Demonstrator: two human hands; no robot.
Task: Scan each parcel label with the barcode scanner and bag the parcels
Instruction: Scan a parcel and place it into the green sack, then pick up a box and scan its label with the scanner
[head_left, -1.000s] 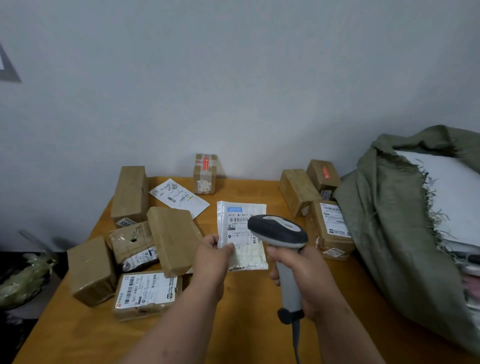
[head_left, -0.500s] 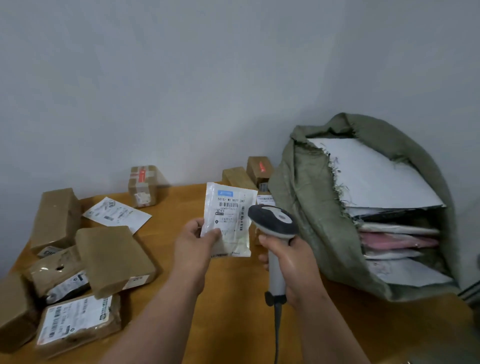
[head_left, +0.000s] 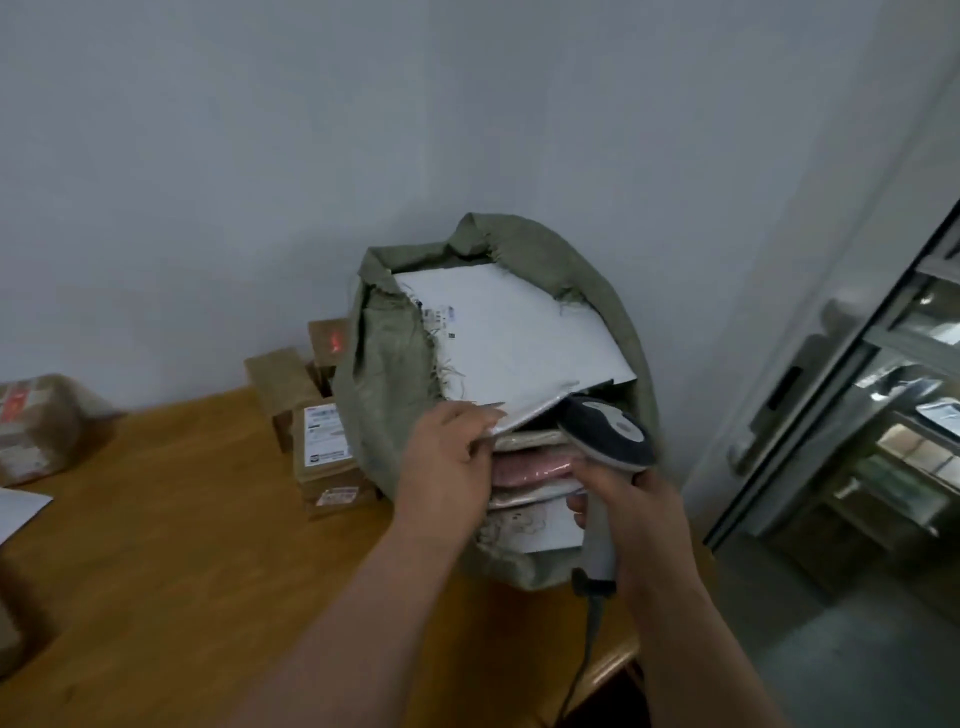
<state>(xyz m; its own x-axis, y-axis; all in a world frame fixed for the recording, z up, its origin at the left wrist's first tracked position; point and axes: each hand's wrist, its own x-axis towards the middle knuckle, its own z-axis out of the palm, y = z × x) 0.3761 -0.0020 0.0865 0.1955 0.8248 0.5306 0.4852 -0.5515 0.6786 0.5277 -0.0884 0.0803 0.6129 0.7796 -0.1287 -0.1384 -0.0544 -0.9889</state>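
Fingers of the left hand, which a moment ago held the small white parcel up before the scanner, now curl into the sack mouth at frame centre, the parcel hidden, probably bagged, while the right hand grips the scanner and boxes wait on the bench behind.

Left hand at sack mouth, right hand gripping scanner

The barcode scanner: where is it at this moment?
In the head view the barcode scanner is right of centre, gripped by the right hand, its head in front of the green sack's open mouth, beside the left hand.
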